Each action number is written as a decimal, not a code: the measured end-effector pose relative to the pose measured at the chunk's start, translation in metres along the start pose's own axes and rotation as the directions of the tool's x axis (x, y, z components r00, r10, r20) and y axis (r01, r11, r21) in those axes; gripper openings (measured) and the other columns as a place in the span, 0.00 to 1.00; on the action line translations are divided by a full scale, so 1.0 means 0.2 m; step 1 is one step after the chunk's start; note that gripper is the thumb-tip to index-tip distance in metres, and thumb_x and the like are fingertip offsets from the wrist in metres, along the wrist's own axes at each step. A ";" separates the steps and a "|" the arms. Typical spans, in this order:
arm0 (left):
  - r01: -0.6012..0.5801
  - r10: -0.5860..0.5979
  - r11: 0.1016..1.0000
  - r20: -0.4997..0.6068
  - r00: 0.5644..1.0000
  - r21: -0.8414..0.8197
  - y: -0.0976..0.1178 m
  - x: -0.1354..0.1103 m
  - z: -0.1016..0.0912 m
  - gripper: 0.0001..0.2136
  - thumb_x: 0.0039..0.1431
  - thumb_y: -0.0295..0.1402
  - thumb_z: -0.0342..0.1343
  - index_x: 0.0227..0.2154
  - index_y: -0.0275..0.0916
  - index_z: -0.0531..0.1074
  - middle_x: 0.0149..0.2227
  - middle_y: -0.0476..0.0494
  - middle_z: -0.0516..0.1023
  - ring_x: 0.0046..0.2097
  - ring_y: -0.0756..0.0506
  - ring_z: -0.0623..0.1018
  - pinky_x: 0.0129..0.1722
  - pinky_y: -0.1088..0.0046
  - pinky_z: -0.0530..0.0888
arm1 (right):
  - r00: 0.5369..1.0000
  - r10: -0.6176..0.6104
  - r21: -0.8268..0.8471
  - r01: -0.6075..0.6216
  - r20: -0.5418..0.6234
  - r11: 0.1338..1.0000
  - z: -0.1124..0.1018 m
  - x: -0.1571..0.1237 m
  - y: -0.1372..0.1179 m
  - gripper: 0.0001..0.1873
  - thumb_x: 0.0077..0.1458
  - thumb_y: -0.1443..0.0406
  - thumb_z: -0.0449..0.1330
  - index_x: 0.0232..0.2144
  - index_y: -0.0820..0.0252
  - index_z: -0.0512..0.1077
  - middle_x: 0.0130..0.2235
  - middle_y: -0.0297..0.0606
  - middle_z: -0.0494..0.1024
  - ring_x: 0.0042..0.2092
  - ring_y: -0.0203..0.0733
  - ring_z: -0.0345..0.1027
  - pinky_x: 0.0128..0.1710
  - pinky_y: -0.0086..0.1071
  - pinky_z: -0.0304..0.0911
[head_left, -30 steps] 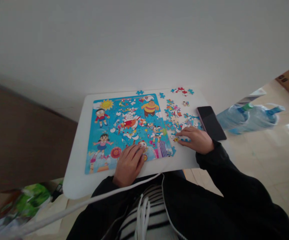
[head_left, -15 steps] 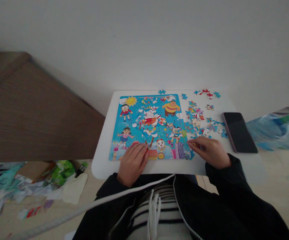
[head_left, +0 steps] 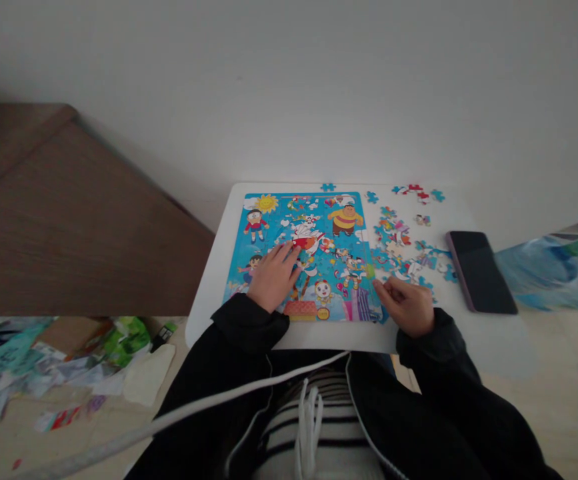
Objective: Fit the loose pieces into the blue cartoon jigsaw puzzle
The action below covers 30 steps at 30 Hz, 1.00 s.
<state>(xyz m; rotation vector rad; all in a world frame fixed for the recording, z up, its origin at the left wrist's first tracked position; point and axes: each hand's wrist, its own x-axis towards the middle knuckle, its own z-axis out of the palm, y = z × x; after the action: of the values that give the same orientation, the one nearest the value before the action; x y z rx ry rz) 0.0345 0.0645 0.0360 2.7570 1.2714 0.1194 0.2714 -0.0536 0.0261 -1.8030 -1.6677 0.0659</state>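
A blue cartoon jigsaw puzzle [head_left: 239, 250] lies on a small white table [head_left: 209, 287]. My left hand [head_left: 276, 275] rests over its left middle part, fingers stretched out and fingertips by the red and white figure at the centre. Beside the puzzle's lower right corner is my right hand [head_left: 407, 303], its fingers curled in and the thumb pointing at the board's edge. Whether a piece is inside those curled fingers is hidden. Loose puzzle pieces [head_left: 393, 233] are heaped just beyond my right hand, along the right side of the board.
A dark phone [head_left: 481, 272] lies at the table's right. Several more pieces [head_left: 413, 190] are scattered near the back edge. Past the phone is a clear plastic bag or bottle [head_left: 559, 267]. Brown furniture [head_left: 93, 227] stands at left, with litter [head_left: 69, 353] on the floor. A white cord [head_left: 209, 402] crosses in front.
My left hand has moved up the puzzle from its bottom edge toward the centre, fingers reaching further. My right hand stays by the right edge, with its fingers more curled in. The view has shifted slightly.
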 end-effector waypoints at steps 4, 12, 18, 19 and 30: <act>0.007 -0.007 1.000 0.016 1.000 -0.005 0.00 0.03 0.03 0.19 0.64 0.35 0.42 0.54 0.31 0.62 0.59 0.34 0.61 0.60 0.36 0.60 0.55 0.55 0.63 | 0.999 0.027 0.019 -0.027 -0.018 0.999 0.02 -0.01 0.00 0.22 0.54 0.59 0.53 0.12 0.57 0.56 0.11 0.26 0.53 0.14 0.28 0.47 0.16 0.25 0.48; 0.020 -0.021 1.000 -0.069 0.997 -0.019 -0.04 0.04 0.09 0.19 0.63 0.35 0.42 0.55 0.36 0.61 0.60 0.37 0.60 0.61 0.35 0.58 0.54 0.50 0.63 | 0.999 0.025 0.036 -0.025 0.025 0.999 0.03 -0.02 0.00 0.22 0.55 0.58 0.51 0.13 0.57 0.54 0.12 0.26 0.52 0.15 0.28 0.45 0.17 0.26 0.48; -0.052 0.033 0.994 -0.181 0.983 -0.100 -0.06 0.06 0.09 0.16 0.62 0.34 0.44 0.48 0.33 0.68 0.52 0.36 0.68 0.56 0.40 0.65 0.56 0.59 0.64 | 0.999 0.038 0.072 -0.039 0.012 0.997 0.04 -0.02 0.01 0.22 0.55 0.59 0.52 0.13 0.57 0.53 0.13 0.26 0.51 0.16 0.28 0.45 0.17 0.26 0.48; -0.055 0.032 0.992 -0.193 0.981 -0.114 -0.06 0.06 0.09 0.15 0.62 0.34 0.45 0.47 0.33 0.69 0.52 0.36 0.68 0.55 0.40 0.66 0.55 0.60 0.64 | 0.999 0.040 0.070 -0.041 0.008 0.997 0.04 -0.02 0.01 0.22 0.55 0.59 0.52 0.13 0.57 0.53 0.13 0.26 0.51 0.15 0.28 0.45 0.17 0.26 0.47; -0.035 -0.010 0.988 -0.291 0.957 -0.149 -0.07 0.05 0.11 0.16 0.64 0.36 0.41 0.48 0.36 0.67 0.49 0.40 0.71 0.51 0.42 0.70 0.51 0.61 0.68 | 0.997 -0.078 -0.064 0.079 0.027 0.995 0.04 0.00 0.01 0.09 0.56 0.63 0.53 0.25 0.54 0.70 0.25 0.35 0.73 0.29 0.39 0.64 0.33 0.33 0.60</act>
<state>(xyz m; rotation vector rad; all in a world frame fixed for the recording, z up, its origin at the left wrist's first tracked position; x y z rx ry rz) 0.0336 0.0798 0.0132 2.6860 1.2456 0.6189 0.2706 -0.0500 0.0192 -1.7890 -1.7750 -0.0007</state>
